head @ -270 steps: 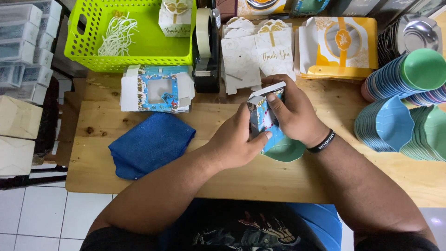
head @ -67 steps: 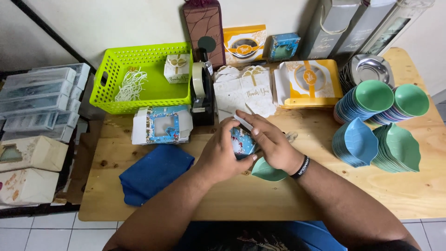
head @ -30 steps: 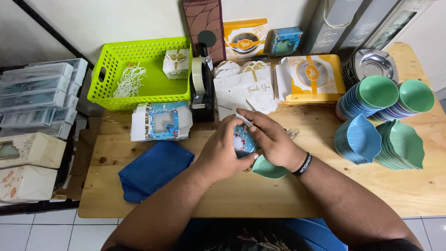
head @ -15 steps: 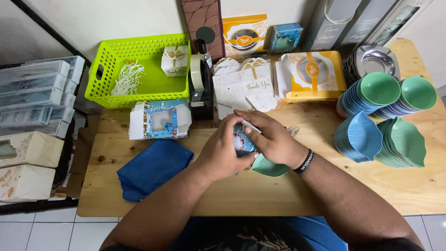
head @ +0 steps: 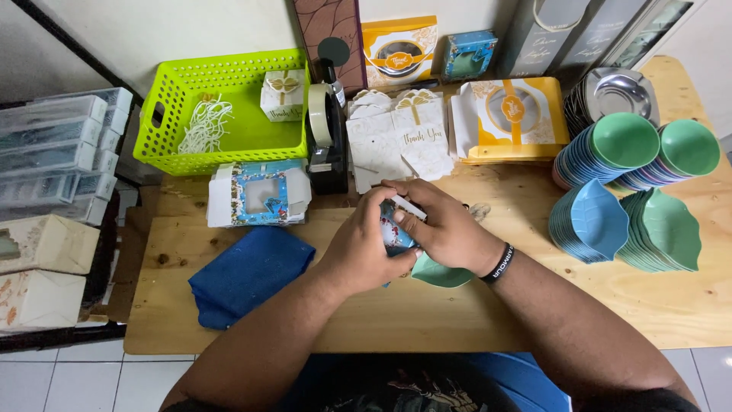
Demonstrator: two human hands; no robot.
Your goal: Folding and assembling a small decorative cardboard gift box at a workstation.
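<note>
Both hands clasp a small blue printed cardboard box (head: 395,233) at the middle of the wooden worktop (head: 534,305); left hand (head: 358,248) wraps its side, right hand (head: 446,229) pinches the white flap; a green leaf-shaped dish (head: 441,273) sits just beneath; folding goes best with the box steadied and creases pressed squarely.

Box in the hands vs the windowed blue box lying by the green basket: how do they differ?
1. The small blue box is gripped between the left hand and right hand; the flat blue box lies untouched on the wooden table.
2. The held one is mostly hidden by fingers; the flat one shows its whole window face.
Shared: both have blue printed card with white edges.
</note>
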